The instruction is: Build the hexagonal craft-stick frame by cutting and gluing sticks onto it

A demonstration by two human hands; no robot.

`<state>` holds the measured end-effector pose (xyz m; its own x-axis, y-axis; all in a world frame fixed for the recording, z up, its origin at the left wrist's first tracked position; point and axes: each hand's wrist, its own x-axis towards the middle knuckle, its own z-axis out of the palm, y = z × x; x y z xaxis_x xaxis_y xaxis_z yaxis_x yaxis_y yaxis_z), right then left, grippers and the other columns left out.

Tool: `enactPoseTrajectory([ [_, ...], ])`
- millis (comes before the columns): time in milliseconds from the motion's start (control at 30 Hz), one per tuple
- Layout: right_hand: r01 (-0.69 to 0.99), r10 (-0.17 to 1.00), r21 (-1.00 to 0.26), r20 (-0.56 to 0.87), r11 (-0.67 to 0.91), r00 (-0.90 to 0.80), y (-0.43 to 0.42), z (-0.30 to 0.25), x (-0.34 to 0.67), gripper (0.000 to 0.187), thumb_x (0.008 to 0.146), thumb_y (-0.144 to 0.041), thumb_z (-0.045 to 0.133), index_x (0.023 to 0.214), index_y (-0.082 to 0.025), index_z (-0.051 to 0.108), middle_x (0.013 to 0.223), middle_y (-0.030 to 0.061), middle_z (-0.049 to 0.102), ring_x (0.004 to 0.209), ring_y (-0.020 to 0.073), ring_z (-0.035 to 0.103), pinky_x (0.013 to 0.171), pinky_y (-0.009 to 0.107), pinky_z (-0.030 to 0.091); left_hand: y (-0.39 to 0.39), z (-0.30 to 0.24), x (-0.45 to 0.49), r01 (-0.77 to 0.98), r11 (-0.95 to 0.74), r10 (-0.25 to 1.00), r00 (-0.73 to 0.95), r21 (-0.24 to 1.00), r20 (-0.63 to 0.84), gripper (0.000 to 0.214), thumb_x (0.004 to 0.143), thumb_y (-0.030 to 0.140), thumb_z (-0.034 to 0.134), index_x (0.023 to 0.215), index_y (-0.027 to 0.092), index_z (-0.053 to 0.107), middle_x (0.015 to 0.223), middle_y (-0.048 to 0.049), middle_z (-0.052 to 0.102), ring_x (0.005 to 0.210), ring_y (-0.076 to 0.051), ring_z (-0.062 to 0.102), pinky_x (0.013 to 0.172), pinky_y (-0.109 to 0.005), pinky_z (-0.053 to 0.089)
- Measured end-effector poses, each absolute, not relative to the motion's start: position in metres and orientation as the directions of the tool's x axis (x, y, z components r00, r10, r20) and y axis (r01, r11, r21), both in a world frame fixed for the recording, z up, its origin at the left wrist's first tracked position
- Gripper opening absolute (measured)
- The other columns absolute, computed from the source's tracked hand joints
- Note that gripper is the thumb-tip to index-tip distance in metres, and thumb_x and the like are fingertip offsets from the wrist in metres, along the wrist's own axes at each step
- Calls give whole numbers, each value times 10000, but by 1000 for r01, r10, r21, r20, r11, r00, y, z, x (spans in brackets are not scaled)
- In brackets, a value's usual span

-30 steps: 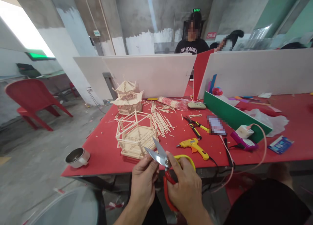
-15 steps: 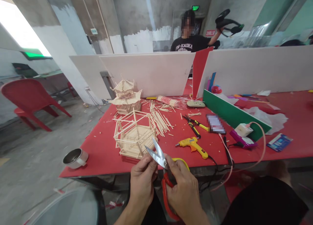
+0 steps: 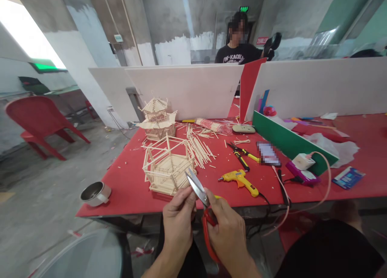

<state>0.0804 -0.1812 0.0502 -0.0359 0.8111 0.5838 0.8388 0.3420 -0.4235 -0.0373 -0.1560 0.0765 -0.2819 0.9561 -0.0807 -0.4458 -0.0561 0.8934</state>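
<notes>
My right hand (image 3: 227, 225) is wrapped round the handles of a pair of scissors (image 3: 198, 187), one red and one yellow. The blades point up and left and are nearly closed. Close beside them, the fingertips of my left hand (image 3: 179, 213) are pinched together; whatever they hold is hidden or too small to make out. Just beyond the blades stands an open six-sided frame of wooden sticks (image 3: 166, 165). A tiered stick pagoda (image 3: 157, 118) is behind it, with loose sticks (image 3: 201, 149) to its right.
On the red table (image 3: 127, 189) lie a yellow glue gun (image 3: 240, 180), pliers (image 3: 242, 157), a phone (image 3: 268, 153) and a metal cup (image 3: 96, 193). A green board (image 3: 293, 141) and a corded charger (image 3: 303, 161) stand at right. White panels (image 3: 187, 90) separate a person (image 3: 238, 48) opposite.
The scissor blades have closed from wide apart to almost together, and the handles have drawn in. My left hand stays pinched nearby. The person opposite has lowered the black object.
</notes>
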Motion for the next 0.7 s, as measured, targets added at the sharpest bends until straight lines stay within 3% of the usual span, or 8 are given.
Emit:
enactPoseTrajectory([
  [133,879,827,-391,561,275,-9,-182,55,81,654,781,-179,552,1428,-224,471,903,86,598,841,234,583,686,327,475,-154,80,-35,-520,40,945,-258,853,-201,285,545,335,896,716,149,763,558,39,521,476,-26,402,422,-120,333],
  [300,880,827,-399,561,256,13,-183,55,83,665,786,-201,582,1438,-252,461,905,80,584,838,231,569,698,336,475,-156,87,-36,-524,86,944,-228,847,-237,323,527,351,902,740,148,769,571,33,530,473,-20,360,417,-120,302],
  [567,881,788,-362,615,306,-21,-182,59,83,604,815,-116,503,1408,-231,506,819,68,623,729,202,605,611,285,458,-159,89,-43,-443,32,965,-220,896,-144,243,610,330,865,758,160,772,627,27,523,483,-19,367,414,-132,282],
  [700,805,786,-444,617,393,-43,-178,52,85,529,856,-89,424,1360,-176,559,824,76,683,695,161,639,658,251,478,-160,94,-41,-466,47,962,-216,884,-165,317,575,345,880,822,167,791,631,12,562,479,-28,406,407,-139,299],
])
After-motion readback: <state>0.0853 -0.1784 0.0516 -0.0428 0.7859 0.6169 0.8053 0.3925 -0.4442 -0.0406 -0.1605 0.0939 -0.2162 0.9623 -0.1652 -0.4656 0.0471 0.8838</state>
